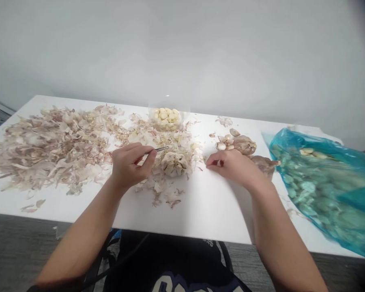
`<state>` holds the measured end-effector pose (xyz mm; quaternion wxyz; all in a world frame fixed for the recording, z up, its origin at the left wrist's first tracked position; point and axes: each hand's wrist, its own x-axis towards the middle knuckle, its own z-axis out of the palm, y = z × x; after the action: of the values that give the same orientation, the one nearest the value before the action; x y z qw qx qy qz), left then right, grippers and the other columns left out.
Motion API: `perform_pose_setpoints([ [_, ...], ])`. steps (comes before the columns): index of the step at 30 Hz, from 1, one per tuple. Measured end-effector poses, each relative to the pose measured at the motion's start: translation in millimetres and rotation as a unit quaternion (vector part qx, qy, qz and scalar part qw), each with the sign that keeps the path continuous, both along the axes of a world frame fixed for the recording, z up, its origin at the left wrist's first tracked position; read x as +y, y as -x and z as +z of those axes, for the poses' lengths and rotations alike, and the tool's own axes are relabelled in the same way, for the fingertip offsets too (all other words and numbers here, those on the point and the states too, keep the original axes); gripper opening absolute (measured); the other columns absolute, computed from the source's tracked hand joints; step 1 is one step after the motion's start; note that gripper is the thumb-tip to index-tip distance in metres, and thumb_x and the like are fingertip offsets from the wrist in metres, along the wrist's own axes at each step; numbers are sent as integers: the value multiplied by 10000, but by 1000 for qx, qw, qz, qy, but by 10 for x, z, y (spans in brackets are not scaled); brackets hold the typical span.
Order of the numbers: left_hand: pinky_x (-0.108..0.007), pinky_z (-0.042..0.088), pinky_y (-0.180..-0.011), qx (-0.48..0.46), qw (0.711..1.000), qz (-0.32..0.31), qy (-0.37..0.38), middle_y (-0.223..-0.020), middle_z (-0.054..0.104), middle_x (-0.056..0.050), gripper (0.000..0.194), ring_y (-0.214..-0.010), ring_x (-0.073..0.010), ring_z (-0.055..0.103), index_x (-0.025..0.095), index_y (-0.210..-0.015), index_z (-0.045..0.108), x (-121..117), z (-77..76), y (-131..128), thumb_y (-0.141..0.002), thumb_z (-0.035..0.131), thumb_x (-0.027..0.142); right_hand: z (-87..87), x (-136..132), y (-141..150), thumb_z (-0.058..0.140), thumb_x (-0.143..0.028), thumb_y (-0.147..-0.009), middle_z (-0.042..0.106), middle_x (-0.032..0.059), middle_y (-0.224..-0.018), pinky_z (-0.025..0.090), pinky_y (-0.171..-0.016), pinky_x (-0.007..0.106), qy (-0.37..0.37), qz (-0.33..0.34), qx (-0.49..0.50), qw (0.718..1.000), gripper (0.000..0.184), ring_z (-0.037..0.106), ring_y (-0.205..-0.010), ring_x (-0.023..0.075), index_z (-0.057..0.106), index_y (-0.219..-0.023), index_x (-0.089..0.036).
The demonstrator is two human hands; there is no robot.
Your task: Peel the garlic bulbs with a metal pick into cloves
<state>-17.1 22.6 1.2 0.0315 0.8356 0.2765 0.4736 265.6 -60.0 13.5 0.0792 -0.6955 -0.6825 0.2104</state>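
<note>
My left hand [134, 164] is closed around a thin metal tool [162, 149], its narrow tip pointing right; whether it is a blade or tweezers I cannot tell. Just below that tip sits a garlic bulb [174, 164] with its cloves fanned open, lying among loose skins. Right of the bulb, my right hand [231, 164] is low over the white table, thumb and fingertips pinched together. A tiny brownish bit shows at those fingertips, too small to name. Beyond the right hand lie several loose garlic cloves [225, 142] and a whole garlic bulb [244, 144].
A big heap of garlic skins [57, 146] covers the left of the white table [213, 215]. At the back stands a clear bowl holding peeled cloves [168, 115]. Another bulb [263, 164] is partly behind my right wrist. A blue plastic bag [325, 190] fills the right end.
</note>
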Motion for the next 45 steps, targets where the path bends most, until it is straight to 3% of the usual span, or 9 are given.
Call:
perform_pose_setpoints([
  [4, -177, 310, -418, 3, 1000, 1, -4, -463, 431, 63, 81, -421, -48, 377, 154, -697, 658, 4, 3, 9, -775, 659, 129, 25, 10, 38, 578, -217, -815, 700, 72, -799, 276, -543, 272, -49, -92, -161, 981, 159, 574, -678, 183, 726, -758, -210],
  [6, -175, 309, -419, 1, 1000, -13, 2, -468, 445, 62, 78, -419, -45, 374, 150, -694, 658, -1, 7, 9, -765, 661, 119, 30, 33, 113, 571, -254, -855, 714, 74, -858, 322, -574, 278, -117, -69, -109, 985, 171, 571, -679, 168, 735, -867, -206],
  [8, -175, 314, -421, 5, 999, -30, 10, -473, 462, 60, 88, -419, -44, 370, 153, -682, 649, -9, 12, 8, -760, 655, 113, 10, 59, 253, 546, -329, -909, 719, 55, -886, 406, -662, 286, -172, 4, 34, 984, 240, 563, -665, 131, 727, -1017, -212],
  [10, -178, 325, -423, 16, 999, -39, 11, -477, 478, 57, 105, -420, -46, 373, 156, -657, 632, -16, 16, 8, -752, 649, 113, -35, 79, 439, 566, -437, -910, 707, 48, -917, 417, -643, 268, -170, 28, 140, 975, 326, 541, -639, 107, 703, -1107, -216],
  [13, -179, 340, -429, 25, 999, -39, -1, -472, 477, 55, 126, -420, -49, 378, 155, -621, 609, -21, 20, 13, -739, 645, 130, -126, 92, 695, 617, -449, -880, 684, 43, -908, 400, -623, 257, -176, 26, 152, 972, 359, 564, -709, 121, 689, -1145, -218],
  [16, -169, 330, -428, 22, 999, -41, -5, -474, 475, 58, 127, -414, -40, 363, 151, -612, 604, -17, 26, 25, -733, 638, 134, -211, 89, 809, 584, -371, -909, 674, 36, -864, 396, -621, 246, -217, 25, 153, 964, 219, 558, -716, 114, 713, -991, -214],
  [26, -167, 322, -461, 21, 997, -71, 22, -489, 443, 64, 117, -443, -33, 351, 133, -642, 623, -18, 12, 28, -756, 636, 111, -321, 28, 596, 574, -185, -914, 693, 34, -834, 494, -633, 227, -348, 87, 168, 918, 92, 619, -727, 110, 639, -979, -172],
  [35, -174, 320, -451, 52, 993, -97, 52, -526, 500, 47, 79, -466, -42, 416, 127, -716, 662, -74, -18, 5, -792, 678, 106, -315, 23, 545, 676, -109, -827, 717, 54, -826, 505, -675, 285, -472, 202, -2, 858, 149, 617, -737, 150, 628, -966, -136],
  [45, -266, 406, -473, 120, 990, -67, -15, -540, 554, 19, 93, -466, -108, 480, 141, -708, 654, -222, 17, -63, -777, 685, 87, -294, 15, 568, 666, -58, -810, 727, 8, -816, 464, -650, 269, -465, 199, -32, 862, 165, 596, -709, 126, 631, -938, -155],
])
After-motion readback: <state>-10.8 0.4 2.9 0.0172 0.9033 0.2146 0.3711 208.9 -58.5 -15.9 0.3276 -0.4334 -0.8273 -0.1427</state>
